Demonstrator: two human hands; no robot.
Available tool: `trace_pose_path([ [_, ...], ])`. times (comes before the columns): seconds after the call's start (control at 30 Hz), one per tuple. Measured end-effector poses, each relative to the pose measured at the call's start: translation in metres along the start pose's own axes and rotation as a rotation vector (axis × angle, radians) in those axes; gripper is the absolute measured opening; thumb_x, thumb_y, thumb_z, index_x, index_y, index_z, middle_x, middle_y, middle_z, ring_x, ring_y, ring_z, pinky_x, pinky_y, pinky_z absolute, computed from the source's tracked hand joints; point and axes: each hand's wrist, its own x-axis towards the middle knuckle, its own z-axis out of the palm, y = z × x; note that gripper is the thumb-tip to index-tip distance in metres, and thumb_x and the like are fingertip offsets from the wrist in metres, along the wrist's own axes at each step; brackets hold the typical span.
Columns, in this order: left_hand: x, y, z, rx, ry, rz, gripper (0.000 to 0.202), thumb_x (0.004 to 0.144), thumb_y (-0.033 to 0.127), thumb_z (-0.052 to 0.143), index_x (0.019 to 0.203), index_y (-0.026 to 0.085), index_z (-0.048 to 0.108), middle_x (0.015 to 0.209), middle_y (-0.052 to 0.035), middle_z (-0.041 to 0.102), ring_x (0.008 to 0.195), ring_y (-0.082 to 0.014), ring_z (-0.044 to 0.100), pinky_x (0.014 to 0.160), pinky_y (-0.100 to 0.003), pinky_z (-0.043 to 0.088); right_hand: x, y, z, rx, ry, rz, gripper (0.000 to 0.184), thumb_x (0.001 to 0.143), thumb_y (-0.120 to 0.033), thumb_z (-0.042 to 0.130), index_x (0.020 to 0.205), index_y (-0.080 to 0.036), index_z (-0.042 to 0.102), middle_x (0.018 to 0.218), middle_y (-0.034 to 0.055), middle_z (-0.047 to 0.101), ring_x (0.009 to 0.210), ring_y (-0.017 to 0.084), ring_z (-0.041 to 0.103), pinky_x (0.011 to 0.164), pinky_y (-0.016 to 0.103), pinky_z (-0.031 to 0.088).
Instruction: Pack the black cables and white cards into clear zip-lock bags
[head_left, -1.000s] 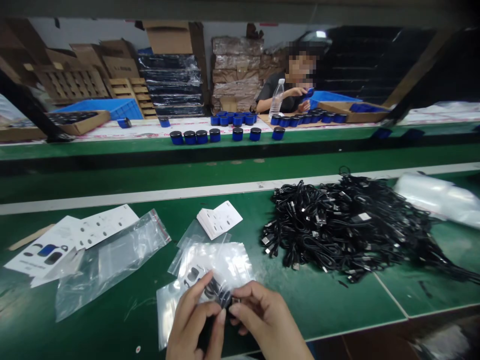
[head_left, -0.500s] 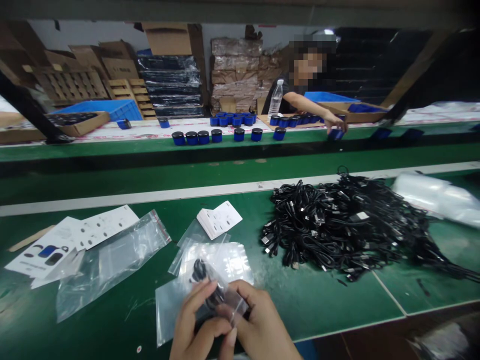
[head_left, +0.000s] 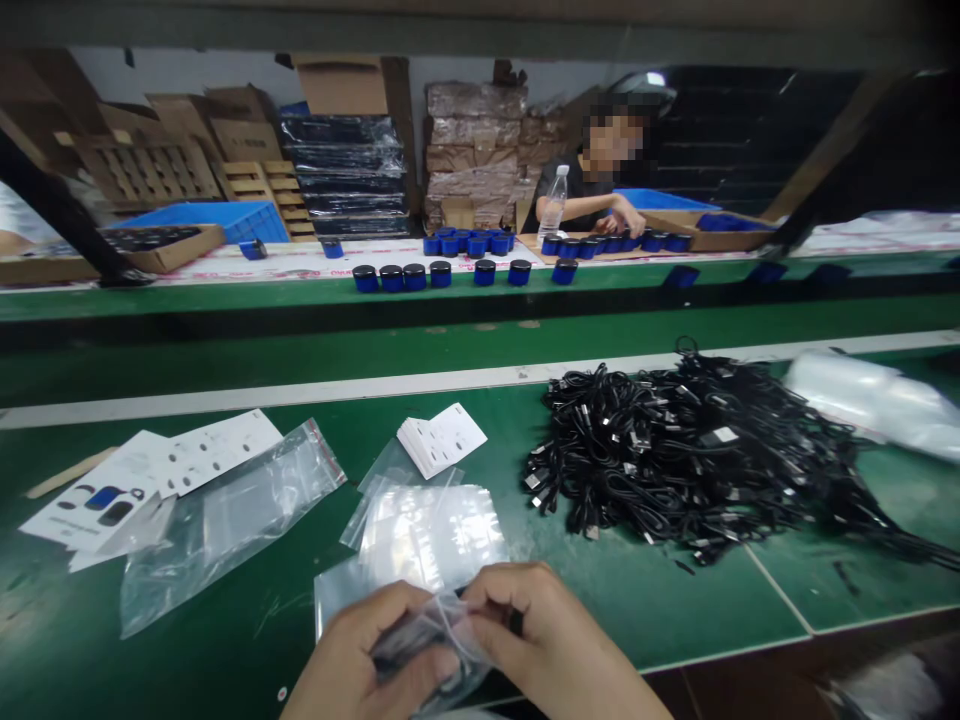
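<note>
both hands, left hand (head_left: 352, 660) and right hand (head_left: 544, 640), pinch a small clear bag (head_left: 435, 645) with a dark cable inside; step: bagging; next needs sealing the mouth.

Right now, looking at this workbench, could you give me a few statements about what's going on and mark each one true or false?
1. Both hands, the left hand and the right hand, grip a small clear bag with something dark inside. True.
2. The pile of black cables lies to the left of the hands. False: it lies to their right, farther back on the green table.
3. A stack of white leaflets sits beyond the flat clear bags. True.
4. The blue round cans stand right beside the hands. False: they are on the far bench, near another person.
5. A water bottle stands on the far bench. True.
</note>
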Motion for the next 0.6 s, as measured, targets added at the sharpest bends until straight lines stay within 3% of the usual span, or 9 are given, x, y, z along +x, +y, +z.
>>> trace_pose_path([
  [0.1, -0.002, -0.006, 0.005, -0.278, 0.11, -0.083, 0.029, 0.078, 0.046, 0.06, 0.065, 0.021, 0.06, 0.06, 0.005, 0.053, 0.059, -0.0123, 0.05, 0.056, -0.019, 0.039, -0.002, 0.003, 0.001, 0.209, 0.035, 0.037, 0.01, 0.079, -0.026, 0.061, 0.076, -0.017, 0.065, 0.061, -0.0038, 0.053, 0.058, 0.012, 0.048, 0.055, 0.021, 0.037],
  [0.2, -0.003, -0.015, 0.009, -0.378, 0.232, -0.111, 0.031, 0.076, 0.049, 0.063, 0.064, 0.021, 0.058, 0.06, 0.0054, 0.052, 0.058, -0.0115, 0.048, 0.055, -0.018, 0.039, -0.003, 0.005, 0.003, 0.33, 0.054, 0.034, 0.024, 0.069, -0.026, 0.073, 0.09, -0.018, 0.065, 0.076, -0.0003, 0.06, 0.069, 0.015, 0.053, 0.063, 0.024, 0.042],
  [0.3, -0.003, -0.017, 0.012, -0.393, 0.306, -0.123, 0.03, 0.075, 0.051, 0.063, 0.068, 0.022, 0.061, 0.065, 0.0039, 0.06, 0.064, -0.0131, 0.055, 0.059, -0.018, 0.043, -0.003, 0.005, 0.005, 0.246, 0.136, 0.038, 0.01, 0.076, -0.026, 0.066, 0.076, -0.017, 0.064, 0.068, -0.001, 0.058, 0.065, 0.014, 0.052, 0.062, 0.024, 0.041],
  [0.37, -0.003, -0.013, 0.012, -0.404, 0.354, -0.143, 0.027, 0.073, 0.051, 0.065, 0.076, 0.023, 0.066, 0.071, 0.0028, 0.067, 0.07, -0.0153, 0.061, 0.064, -0.018, 0.046, -0.002, 0.005, 0.006, 0.194, 0.191, 0.044, 0.017, 0.08, -0.028, 0.06, 0.067, -0.017, 0.061, 0.061, -0.0025, 0.053, 0.06, 0.013, 0.049, 0.059, 0.023, 0.039],
  [0.47, -0.003, -0.005, 0.008, -0.391, 0.408, -0.138, 0.024, 0.071, 0.047, 0.067, 0.076, 0.024, 0.069, 0.073, 0.0021, 0.071, 0.071, -0.0166, 0.065, 0.065, -0.018, 0.049, -0.001, 0.005, 0.005, 0.139, 0.209, 0.035, 0.017, 0.079, -0.027, 0.062, 0.066, -0.017, 0.06, 0.06, -0.0032, 0.053, 0.059, 0.013, 0.049, 0.058, 0.023, 0.038],
  [0.6, -0.002, 0.0, 0.001, -0.343, 0.369, -0.024, 0.019, 0.074, 0.041, 0.066, 0.066, 0.024, 0.068, 0.071, 0.0027, 0.065, 0.064, -0.0135, 0.06, 0.058, -0.017, 0.046, -0.001, 0.007, 0.003, 0.071, 0.214, -0.011, 0.017, 0.083, -0.026, 0.056, 0.069, -0.018, 0.06, 0.065, -0.0017, 0.056, 0.063, 0.014, 0.052, 0.061, 0.024, 0.039],
])
